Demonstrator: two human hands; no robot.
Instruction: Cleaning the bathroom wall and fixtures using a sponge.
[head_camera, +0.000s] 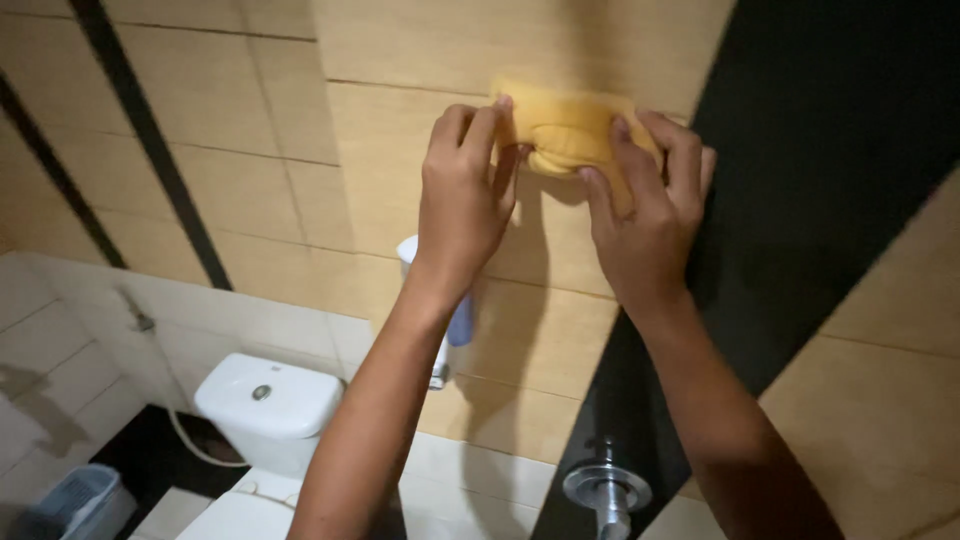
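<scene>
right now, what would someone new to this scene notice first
Two bare hands meet high on the tan tiled wall, the left hand and right hand both pressed on a bunched yellow cloth. Just right of them a wide black band of tiles runs down the wall. Far below at lower left sits a white toilet, with a chrome fitting at the bottom centre.

White toilet (268, 400), grey bin (75, 500), chrome fixture (607, 490).
</scene>
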